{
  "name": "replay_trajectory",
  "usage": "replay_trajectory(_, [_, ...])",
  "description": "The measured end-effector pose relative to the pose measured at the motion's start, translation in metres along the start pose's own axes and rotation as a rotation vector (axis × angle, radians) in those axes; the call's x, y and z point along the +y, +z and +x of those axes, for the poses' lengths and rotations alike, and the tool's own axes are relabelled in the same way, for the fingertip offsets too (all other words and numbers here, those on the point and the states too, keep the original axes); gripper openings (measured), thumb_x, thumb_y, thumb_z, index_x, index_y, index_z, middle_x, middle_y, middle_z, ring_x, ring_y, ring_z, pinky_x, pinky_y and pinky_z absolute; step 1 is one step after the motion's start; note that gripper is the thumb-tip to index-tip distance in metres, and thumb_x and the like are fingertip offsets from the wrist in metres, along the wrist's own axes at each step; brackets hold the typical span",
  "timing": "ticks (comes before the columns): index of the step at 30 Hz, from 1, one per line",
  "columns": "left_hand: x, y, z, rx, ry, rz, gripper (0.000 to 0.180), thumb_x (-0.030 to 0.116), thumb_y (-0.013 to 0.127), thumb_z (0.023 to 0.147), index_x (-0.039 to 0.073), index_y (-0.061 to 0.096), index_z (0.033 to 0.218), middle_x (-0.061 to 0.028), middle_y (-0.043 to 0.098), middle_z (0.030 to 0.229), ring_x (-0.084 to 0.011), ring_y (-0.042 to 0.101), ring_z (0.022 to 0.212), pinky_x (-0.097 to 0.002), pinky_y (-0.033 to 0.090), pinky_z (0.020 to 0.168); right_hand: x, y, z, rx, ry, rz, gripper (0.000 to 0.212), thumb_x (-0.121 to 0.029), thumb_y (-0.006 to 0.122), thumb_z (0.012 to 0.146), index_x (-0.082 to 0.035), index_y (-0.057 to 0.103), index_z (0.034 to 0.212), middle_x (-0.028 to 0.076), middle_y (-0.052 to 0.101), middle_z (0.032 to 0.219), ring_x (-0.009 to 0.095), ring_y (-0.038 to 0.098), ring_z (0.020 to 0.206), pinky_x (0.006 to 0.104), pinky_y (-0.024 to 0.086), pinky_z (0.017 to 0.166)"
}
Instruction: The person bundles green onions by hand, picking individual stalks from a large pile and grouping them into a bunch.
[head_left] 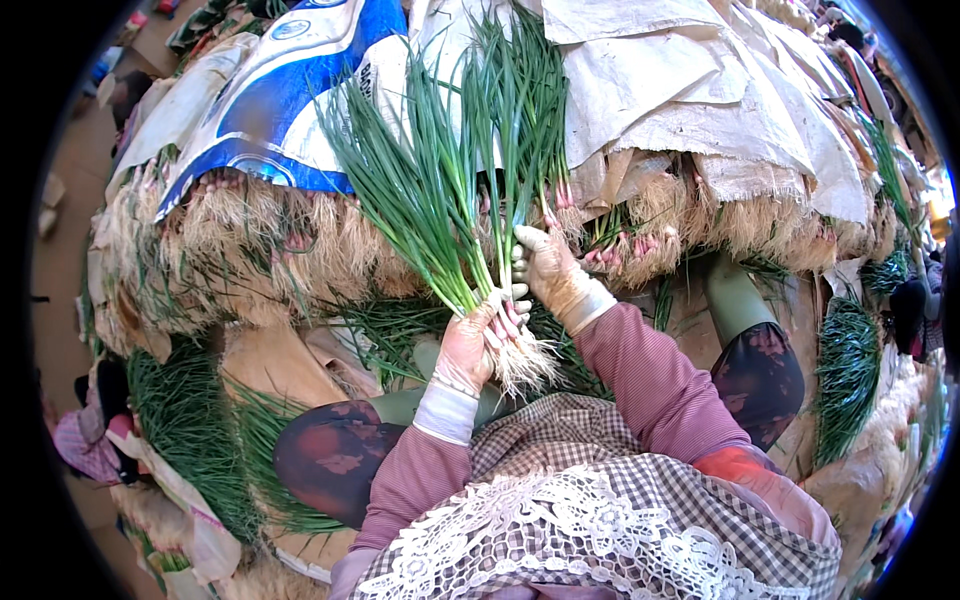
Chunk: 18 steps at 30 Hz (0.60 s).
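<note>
A bunch of spring onions point(425, 190) fans out in front of me, with long green leaves pointing away, pinkish bulbs and pale stringy roots toward my lap. My left hand point(466, 348), in a thin pale glove, is closed round its lower stalks just above the bulbs. My right hand point(553, 270), also gloved, has its fingers curled round stalks at the bunch's right side, close to the left hand. More spring onions point(545, 110) lie just beyond, on the sack cloth, their pink bulbs near my right knuckles.
A large heap of rooted spring onions point(250, 225) stands ahead, under pale sacks point(680, 90) and a blue-and-white sack point(270, 110). Piles of green leaves lie at the left point(185, 430) and right point(848, 375). My bent knees flank the work; other people are partly visible at the edges.
</note>
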<state>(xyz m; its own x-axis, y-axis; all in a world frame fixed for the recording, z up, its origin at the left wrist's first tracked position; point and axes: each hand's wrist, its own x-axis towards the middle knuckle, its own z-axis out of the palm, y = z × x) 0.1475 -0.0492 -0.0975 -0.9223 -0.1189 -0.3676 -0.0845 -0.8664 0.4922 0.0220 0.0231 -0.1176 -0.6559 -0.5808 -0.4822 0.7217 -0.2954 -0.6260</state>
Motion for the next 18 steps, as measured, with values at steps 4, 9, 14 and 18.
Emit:
replay_trajectory(4, [0.000, -0.001, -0.002, -0.106, 0.029, -0.021, 0.028, 0.017, 0.049, 0.081, -0.007, 0.049, 0.097, -0.0109, 0.054, 0.082, -0.0175, 0.052, 0.070, -0.0284, 0.044, 0.065, 0.068, -0.059, 0.021, -0.360, 0.020, -0.689, 0.017, -0.023, 0.045, 0.078, -0.009, 0.055, 0.076, 0.005, 0.055, 0.070, 0.020, 0.054, 0.066, 0.0323, 0.044, 0.061])
replay_trajectory(9, [0.003, -0.008, -0.003, -0.089, 0.031, -0.069, 0.029, 0.016, 0.047, 0.082, -0.005, 0.047, 0.102, -0.0159, 0.054, 0.096, -0.0220, 0.054, 0.079, -0.0326, 0.047, 0.071, 0.043, -0.047, -0.021, -0.428, 0.272, -2.032, 0.027, -0.028, 0.047, 0.075, -0.009, 0.061, 0.088, 0.012, 0.059, 0.090, 0.026, 0.056, 0.083, 0.0334, 0.044, 0.072])
replay_trajectory(14, [-0.003, -0.012, -0.002, -0.164, -0.038, -0.095, 0.027, 0.016, 0.048, 0.081, -0.003, 0.047, 0.100, -0.0141, 0.054, 0.095, -0.0265, 0.054, 0.088, -0.0365, 0.045, 0.078, -0.054, -0.004, -0.026, 0.416, -0.378, -1.813, 0.020, -0.024, 0.055, 0.074, -0.007, 0.055, 0.085, 0.013, 0.057, 0.076, 0.024, 0.057, 0.073, 0.0346, 0.045, 0.065])
replay_trajectory(18, [0.001, -0.002, -0.005, -0.176, 0.017, -0.131, 0.029, 0.018, 0.050, 0.080, -0.004, 0.049, 0.098, -0.0125, 0.054, 0.087, -0.0269, 0.053, 0.088, -0.0366, 0.043, 0.080, -0.063, -0.028, 0.008, 0.374, -0.457, -1.931, 0.026, -0.029, 0.058, 0.071, -0.006, 0.056, 0.084, 0.014, 0.057, 0.081, 0.026, 0.056, 0.076, 0.0348, 0.043, 0.069])
